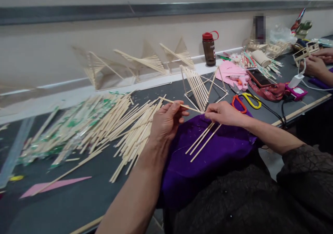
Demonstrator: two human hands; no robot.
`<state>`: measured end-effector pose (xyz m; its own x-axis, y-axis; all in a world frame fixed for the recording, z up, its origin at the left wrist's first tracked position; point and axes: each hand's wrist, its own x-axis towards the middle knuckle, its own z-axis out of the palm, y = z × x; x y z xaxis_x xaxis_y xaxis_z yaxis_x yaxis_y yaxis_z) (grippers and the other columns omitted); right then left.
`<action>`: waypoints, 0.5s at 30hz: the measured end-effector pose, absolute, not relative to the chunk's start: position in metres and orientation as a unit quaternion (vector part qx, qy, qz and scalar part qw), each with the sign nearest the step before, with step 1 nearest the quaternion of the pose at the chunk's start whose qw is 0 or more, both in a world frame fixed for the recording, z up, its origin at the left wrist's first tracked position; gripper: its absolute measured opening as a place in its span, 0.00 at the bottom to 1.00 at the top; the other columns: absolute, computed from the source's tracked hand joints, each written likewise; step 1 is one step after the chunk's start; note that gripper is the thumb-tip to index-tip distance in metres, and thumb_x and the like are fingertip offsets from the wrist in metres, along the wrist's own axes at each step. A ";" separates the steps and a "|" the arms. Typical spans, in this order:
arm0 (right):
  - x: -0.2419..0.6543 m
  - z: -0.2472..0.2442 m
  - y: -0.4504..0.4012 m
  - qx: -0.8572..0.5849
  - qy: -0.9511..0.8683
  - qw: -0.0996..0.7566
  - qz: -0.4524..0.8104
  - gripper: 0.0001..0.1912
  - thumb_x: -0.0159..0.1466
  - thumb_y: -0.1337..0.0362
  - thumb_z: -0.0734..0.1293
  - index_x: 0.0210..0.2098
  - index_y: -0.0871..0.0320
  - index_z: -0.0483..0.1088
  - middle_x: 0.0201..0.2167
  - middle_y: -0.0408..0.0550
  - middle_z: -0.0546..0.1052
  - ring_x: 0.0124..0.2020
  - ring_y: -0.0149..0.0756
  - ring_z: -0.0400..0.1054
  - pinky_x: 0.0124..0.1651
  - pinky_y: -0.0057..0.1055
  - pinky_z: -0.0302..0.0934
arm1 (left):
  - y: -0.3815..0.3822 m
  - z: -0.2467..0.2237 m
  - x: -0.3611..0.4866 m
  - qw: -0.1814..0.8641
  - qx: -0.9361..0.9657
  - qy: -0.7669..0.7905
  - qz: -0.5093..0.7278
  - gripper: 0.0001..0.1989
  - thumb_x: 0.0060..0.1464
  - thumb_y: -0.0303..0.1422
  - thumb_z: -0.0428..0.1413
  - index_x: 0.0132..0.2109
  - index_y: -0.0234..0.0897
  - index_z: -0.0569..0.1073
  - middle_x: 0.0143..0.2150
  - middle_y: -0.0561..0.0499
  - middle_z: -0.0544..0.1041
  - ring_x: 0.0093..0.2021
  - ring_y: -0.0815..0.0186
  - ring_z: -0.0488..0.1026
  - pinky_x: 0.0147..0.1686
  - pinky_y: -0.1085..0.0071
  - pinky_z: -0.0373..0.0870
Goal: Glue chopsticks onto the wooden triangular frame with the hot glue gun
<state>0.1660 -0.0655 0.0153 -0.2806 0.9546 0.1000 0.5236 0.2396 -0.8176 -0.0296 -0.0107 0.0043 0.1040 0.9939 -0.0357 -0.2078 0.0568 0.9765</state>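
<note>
A thin wooden chopstick (pixel 187 107) is pinched between the thumb and fingers of my left hand (pixel 169 117), slanting down to the right. My right hand (pixel 224 114) is closed in a pinch at its right end; the fingertips partly hide that end. Below my hands, several loose chopsticks (pixel 200 138) lie on the purple cloth (pixel 208 161) over my lap and the table edge. Just behind my hands stands a chopstick frame (pixel 196 84) with a slanted row of sticks. To my left lie a pile of bare chopsticks (pixel 137 133) and wrapped chopsticks (pixel 70 126).
Stick models (pixel 145 62) lean along the wall. A dark bottle (pixel 209 50) with a red lid stands behind. Scissors (pixel 246 102), a pink glue gun (pixel 238 79), a phone (pixel 260 77) and cables lie right. Another person's hands (pixel 316 65) hold a stick frame at far right.
</note>
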 end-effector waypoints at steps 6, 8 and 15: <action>0.167 0.005 -0.063 -0.492 -0.679 0.372 0.397 0.07 0.57 0.66 0.65 0.34 0.62 0.72 0.26 0.43 0.74 0.25 0.27 0.65 0.29 0.25 0.58 | -0.019 0.004 -0.020 0.578 0.470 0.412 0.525 0.14 0.40 0.37 0.67 0.32 0.34 0.74 0.26 0.51 0.78 0.21 0.73 0.71 0.14 0.80 0.58; 0.167 0.004 -0.064 -0.482 -0.683 0.377 0.399 0.07 0.58 0.65 0.66 0.34 0.62 0.72 0.27 0.43 0.74 0.26 0.27 0.66 0.29 0.25 0.58 | -0.021 0.002 -0.017 0.578 0.472 0.412 0.522 0.15 0.40 0.38 0.67 0.32 0.33 0.75 0.26 0.51 0.77 0.21 0.72 0.71 0.14 0.80 0.59; 0.165 0.008 -0.064 -0.523 -0.720 0.318 0.326 0.07 0.64 0.66 0.63 0.30 0.61 0.69 0.23 0.41 0.72 0.24 0.25 0.64 0.31 0.24 0.54 | -0.024 0.001 -0.016 0.579 0.480 0.416 0.511 0.15 0.39 0.39 0.68 0.31 0.34 0.76 0.25 0.51 0.77 0.22 0.70 0.73 0.16 0.79 0.60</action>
